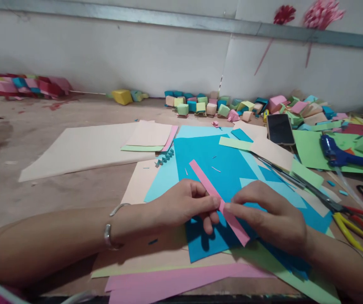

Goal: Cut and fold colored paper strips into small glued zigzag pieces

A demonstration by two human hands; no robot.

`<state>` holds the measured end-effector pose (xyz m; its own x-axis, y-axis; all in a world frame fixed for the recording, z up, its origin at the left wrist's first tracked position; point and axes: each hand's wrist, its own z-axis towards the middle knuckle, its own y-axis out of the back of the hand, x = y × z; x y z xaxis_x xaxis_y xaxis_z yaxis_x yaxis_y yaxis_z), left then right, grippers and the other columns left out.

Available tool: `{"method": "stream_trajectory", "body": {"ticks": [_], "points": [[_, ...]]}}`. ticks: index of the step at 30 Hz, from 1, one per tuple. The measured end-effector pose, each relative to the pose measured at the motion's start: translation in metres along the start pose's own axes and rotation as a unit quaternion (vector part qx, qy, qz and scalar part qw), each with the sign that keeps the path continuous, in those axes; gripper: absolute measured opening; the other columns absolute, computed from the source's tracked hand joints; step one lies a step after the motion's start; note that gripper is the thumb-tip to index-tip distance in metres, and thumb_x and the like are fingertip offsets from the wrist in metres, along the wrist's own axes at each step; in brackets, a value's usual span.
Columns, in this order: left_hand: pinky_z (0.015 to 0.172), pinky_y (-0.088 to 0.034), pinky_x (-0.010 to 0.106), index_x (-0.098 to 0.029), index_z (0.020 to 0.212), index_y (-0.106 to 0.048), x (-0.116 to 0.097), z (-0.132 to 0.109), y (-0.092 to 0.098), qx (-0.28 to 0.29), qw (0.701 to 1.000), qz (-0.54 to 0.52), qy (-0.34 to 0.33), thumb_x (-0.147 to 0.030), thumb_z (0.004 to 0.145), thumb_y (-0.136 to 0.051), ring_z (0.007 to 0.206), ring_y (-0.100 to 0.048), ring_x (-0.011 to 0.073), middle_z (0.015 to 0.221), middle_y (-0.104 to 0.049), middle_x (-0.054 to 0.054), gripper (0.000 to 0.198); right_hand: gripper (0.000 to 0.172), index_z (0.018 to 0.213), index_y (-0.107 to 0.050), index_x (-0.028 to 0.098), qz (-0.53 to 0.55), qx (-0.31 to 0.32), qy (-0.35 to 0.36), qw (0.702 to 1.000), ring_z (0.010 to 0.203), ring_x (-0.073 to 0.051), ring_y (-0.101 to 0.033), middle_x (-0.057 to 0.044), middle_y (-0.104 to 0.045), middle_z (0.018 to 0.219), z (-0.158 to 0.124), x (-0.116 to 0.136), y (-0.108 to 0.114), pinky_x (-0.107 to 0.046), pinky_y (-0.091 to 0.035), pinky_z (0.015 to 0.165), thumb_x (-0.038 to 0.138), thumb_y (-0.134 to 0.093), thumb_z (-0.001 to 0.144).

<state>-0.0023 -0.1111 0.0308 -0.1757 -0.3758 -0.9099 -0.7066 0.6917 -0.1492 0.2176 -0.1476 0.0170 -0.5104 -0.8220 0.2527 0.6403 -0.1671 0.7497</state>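
A long pink paper strip [237,226] runs slantwise between my hands, above a blue paper sheet [197,240]. My left hand [197,202] pinches the strip near its middle between thumb and fingers. From the other side, my right hand [268,211] grips the same strip close by, thumb and fingertips together. The tips of the two hands almost meet. Small paper scraps and thin pink slivers lie on the blue sheet beyond the strip.
Scissors [323,198] with red and yellow handles lie right, near a blue glue gun [336,154] and a phone [280,129]. Small paper boxes [200,107] line the wall. A large pale sheet [89,147] lies left. Pink paper [169,287] reaches the front edge.
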Motion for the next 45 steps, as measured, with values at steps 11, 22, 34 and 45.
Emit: {"method": "stream_trajectory", "body": {"ticks": [11,22,34,45], "points": [[0.055,-0.045,0.018,-0.013,0.089,-0.068,0.002,0.001,0.0,-0.116,0.988,-0.05,-0.085,-0.038,0.081,-0.07,0.058,-0.06,0.0085,0.066,-0.066,0.0,0.027,0.018,0.089,-0.062,0.019,0.074,0.022,0.037,0.996,0.081,-0.016,-0.059,-0.006,-0.067,0.089,0.002,0.002,-0.004,-0.032,-0.047,0.07,0.016,-0.045,0.096],[0.071,-0.056,0.028,-0.012,0.085,-0.074,0.005,0.005,0.001,-0.111,0.99,-0.043,-0.074,-0.029,0.074,-0.075,0.069,-0.07,0.0161,0.075,-0.075,0.005,0.02,0.015,0.102,-0.061,0.017,0.091,0.04,-0.039,0.994,0.073,-0.016,-0.056,-0.005,-0.067,0.082,-0.006,-0.002,-0.006,-0.03,-0.04,0.065,0.015,-0.05,0.092],[0.089,-0.055,0.037,-0.014,0.094,-0.076,0.01,0.004,-0.003,-0.07,0.996,-0.024,-0.056,-0.031,0.076,-0.072,0.09,-0.071,0.0222,0.094,-0.076,0.009,0.025,0.014,0.089,-0.064,0.017,0.003,0.021,-0.092,0.995,0.067,-0.017,-0.053,-0.006,-0.062,0.07,-0.005,0.003,-0.012,-0.03,-0.037,0.061,0.017,-0.051,0.093],[0.085,-0.057,0.037,-0.015,0.102,-0.075,0.01,0.001,-0.004,-0.065,0.996,0.032,-0.061,-0.029,0.072,-0.076,0.092,-0.071,0.0248,0.096,-0.076,0.009,0.033,0.016,0.089,-0.065,0.015,-0.034,0.013,-0.071,0.997,0.068,-0.018,-0.054,-0.007,-0.063,0.069,-0.005,0.002,-0.014,-0.031,-0.037,0.062,0.014,-0.049,0.093]]}}
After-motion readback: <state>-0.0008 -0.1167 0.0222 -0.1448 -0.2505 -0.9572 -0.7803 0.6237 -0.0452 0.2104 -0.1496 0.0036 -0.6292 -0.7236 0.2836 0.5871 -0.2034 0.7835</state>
